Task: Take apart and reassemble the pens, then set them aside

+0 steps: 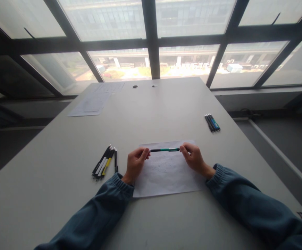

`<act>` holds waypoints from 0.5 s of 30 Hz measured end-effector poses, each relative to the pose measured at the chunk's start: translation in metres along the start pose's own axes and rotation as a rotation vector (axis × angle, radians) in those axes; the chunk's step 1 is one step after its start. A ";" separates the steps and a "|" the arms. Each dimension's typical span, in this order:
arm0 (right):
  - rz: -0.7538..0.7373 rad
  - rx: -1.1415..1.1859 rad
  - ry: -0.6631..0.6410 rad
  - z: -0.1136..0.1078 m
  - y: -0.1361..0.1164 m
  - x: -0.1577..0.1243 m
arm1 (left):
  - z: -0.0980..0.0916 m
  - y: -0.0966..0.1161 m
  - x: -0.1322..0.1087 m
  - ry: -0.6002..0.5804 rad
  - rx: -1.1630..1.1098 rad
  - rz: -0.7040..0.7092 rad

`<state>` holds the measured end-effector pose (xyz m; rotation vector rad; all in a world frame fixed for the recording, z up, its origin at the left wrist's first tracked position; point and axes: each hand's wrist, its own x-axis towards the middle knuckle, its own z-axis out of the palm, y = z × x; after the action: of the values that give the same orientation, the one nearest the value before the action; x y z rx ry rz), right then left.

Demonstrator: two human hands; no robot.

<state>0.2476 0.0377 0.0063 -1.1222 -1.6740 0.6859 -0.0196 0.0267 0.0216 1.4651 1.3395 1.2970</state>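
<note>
Between my two hands a black and green pen (164,150) lies level, held above a white sheet of paper (164,177). My left hand (136,161) is closed on the pen's silver tip end, and my right hand (193,158) pinches its other end. Left of my left hand lies a loose bunch of pens (102,163), black, white and yellow, with one black pen (116,159) a little apart at its right. Farther off to the right, several black and blue pens (212,122) lie side by side in a row.
The white table (151,114) reaches to the windows. Printed sheets (91,100) lie at its far left. Two round holes, one of them a dark-rimmed hole (134,86), sit near the far edge. A dark window frame (153,52) stands behind the table.
</note>
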 end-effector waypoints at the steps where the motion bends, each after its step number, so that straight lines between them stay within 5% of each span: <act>1: -0.001 0.000 -0.002 0.000 0.000 0.000 | 0.000 0.000 0.000 -0.002 0.002 0.000; 15: -0.001 -0.015 -0.016 0.001 0.003 -0.002 | 0.000 0.003 0.000 -0.014 0.026 0.000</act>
<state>0.2483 0.0376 0.0027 -1.1290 -1.6956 0.6846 -0.0189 0.0259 0.0248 1.4892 1.3519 1.2715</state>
